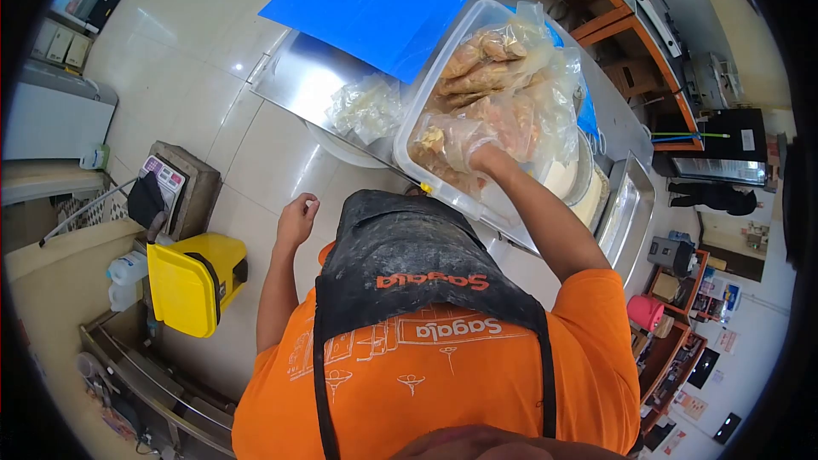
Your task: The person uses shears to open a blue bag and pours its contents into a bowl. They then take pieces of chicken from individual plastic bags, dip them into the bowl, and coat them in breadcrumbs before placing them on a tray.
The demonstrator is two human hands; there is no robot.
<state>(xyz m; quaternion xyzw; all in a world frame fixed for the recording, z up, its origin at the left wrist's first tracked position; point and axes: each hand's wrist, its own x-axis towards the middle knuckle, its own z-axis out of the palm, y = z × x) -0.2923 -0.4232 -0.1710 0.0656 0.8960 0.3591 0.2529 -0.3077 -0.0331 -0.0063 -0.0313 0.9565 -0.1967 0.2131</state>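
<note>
My right hand (pixel 467 141), in a clear plastic glove, reaches into a large translucent tub (pixel 412 117). It touches pale raw meat, which looks like chicken pieces (pixel 433 138); its fingers are hidden among the meat and plastic, so their grip does not show. Clear plastic bags of meat (pixel 486 60) fill the far part of the tub. My left hand (pixel 298 218) hangs bare over the floor beside my apron, with fingers loosely curled, apart, and nothing in them. A crumpled clear plastic bag (pixel 366 108) lies on the steel table (pixel 298 64), left of the tub.
A blue sheet (pixel 379 4) covers part of the table. Right of the tub are a round container of pale powder (pixel 575 175) and a steel tray (pixel 629 204). A yellow bin (pixel 183 290) and a scale (pixel 164 183) stand left. Another person (pixel 714 198) is far right.
</note>
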